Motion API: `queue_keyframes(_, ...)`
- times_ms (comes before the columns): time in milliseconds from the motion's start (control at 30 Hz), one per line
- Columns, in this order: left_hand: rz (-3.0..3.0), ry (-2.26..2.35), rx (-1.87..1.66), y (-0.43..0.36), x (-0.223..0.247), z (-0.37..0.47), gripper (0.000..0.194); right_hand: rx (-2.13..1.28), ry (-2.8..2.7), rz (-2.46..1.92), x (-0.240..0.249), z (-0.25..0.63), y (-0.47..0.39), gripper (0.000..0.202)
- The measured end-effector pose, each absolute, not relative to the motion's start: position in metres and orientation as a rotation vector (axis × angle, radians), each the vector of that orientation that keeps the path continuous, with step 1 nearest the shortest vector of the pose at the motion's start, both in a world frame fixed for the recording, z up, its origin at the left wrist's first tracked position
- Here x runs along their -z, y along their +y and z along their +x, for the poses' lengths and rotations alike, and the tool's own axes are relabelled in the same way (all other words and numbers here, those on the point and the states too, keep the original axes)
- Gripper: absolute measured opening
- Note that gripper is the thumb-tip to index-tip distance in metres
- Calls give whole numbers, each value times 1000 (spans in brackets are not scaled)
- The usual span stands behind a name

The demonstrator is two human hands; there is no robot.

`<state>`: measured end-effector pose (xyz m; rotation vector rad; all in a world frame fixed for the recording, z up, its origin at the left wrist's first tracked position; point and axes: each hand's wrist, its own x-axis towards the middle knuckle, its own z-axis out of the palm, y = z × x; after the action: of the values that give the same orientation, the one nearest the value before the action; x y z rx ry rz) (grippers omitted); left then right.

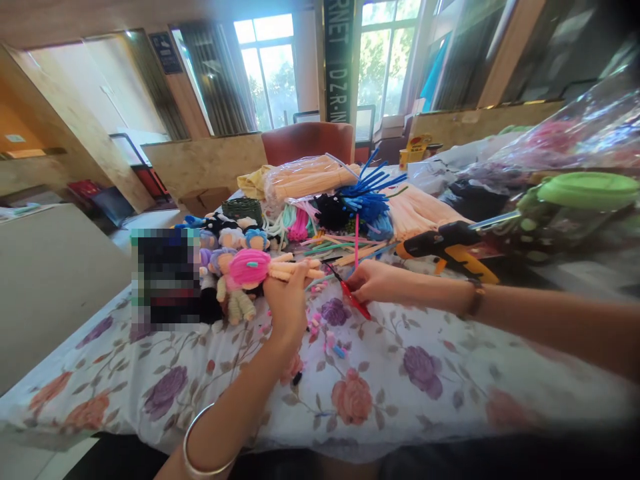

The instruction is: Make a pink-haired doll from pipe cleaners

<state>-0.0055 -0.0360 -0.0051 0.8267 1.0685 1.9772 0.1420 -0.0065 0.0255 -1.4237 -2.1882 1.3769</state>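
Note:
My left hand (287,300) is closed around a pipe-cleaner doll (250,268) with a round pink head, its cream fuzzy stems pointing right. In my right hand (373,281) is a pair of red-handled scissors (354,300), gripped by the handles. The dark blades reach up and left, close to the ends of the cream stems; whether they touch is too small to tell. Beside the pink head, several finished-looking dolls (241,303) are bunched together. Small pink and blue clippings (327,333) lie on the cloth below my hands.
Behind my hands are blue pipe cleaners (373,193), a plastic-wrapped peach bundle (310,179) and loose coloured stems (335,245). A yellow-and-black glue gun (450,248) lies above my right forearm. A green-lidded container (587,190) stands at right. Floral cloth (210,393) covers the table.

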Motion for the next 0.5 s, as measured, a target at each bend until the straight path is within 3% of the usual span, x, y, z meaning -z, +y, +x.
queue_keyframes(500,814,1103,-1970,-25,14,-12,36,-1045,-2360,-1691,-30,130,-3,9)
